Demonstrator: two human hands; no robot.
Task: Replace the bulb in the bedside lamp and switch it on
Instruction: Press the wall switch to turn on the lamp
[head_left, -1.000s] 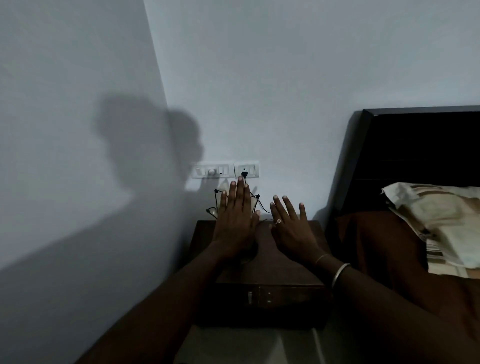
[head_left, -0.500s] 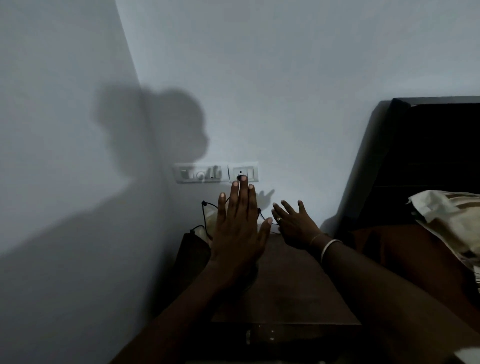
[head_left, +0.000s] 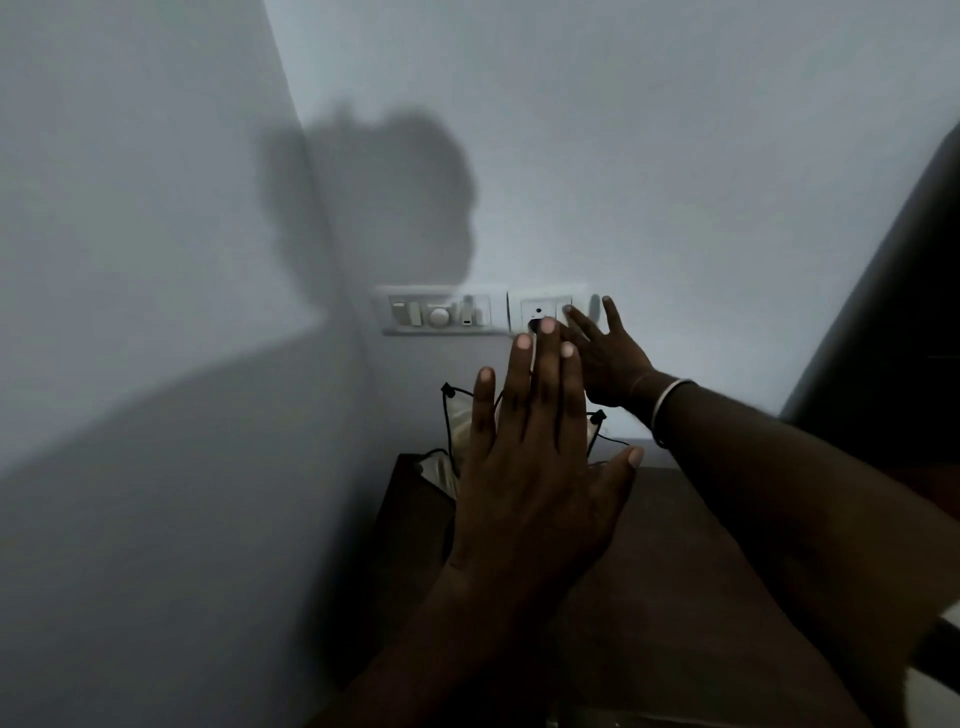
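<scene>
the bedside lamp stood on the nightstand against the wall, mostly hidden behind the left hand, which hovered flat with fingers spread, holding nothing. the right hand reached past it, open and empty, one fingertip on the switch of the socket plate.
</scene>
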